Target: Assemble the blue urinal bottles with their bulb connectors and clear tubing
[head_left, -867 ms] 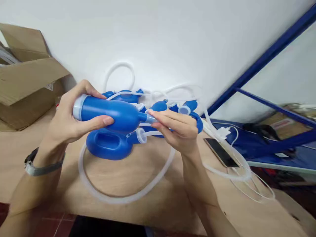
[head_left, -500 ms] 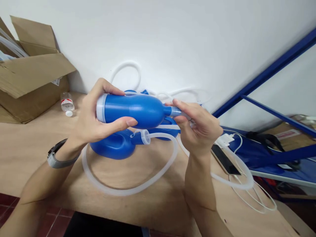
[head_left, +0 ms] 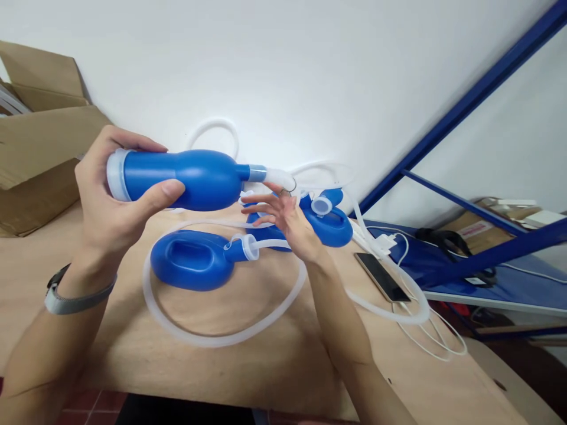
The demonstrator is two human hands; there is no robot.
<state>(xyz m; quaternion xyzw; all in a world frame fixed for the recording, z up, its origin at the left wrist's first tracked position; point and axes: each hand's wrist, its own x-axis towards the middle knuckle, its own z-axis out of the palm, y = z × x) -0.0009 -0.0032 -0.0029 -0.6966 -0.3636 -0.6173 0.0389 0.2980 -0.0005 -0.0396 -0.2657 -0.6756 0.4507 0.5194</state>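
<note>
My left hand is wrapped round a blue plastic funnel, gripping it near its wide translucent rim and holding it sideways above the table. From its narrow neck, a clear connector leads into a whitish hose. Beneath that hose is my right hand, palm up with its fingers spread. A thin metal wire clip shows at the hose by its fingertips; whether a finger touches it, I cannot tell. Below lies a blue handled bottle with a translucent cap and its own hose.
More blue bottles and looped hoses lie behind my right hand. A phone with white cables rests at the right, beside a blue metal shelf. An open cardboard box stands at the left against the white wall.
My right hand has let go of the connector at the funnel's neck, and its fingers have spread beneath the hose. My left hand and the funnel are further left in view; the view has shifted too.
</note>
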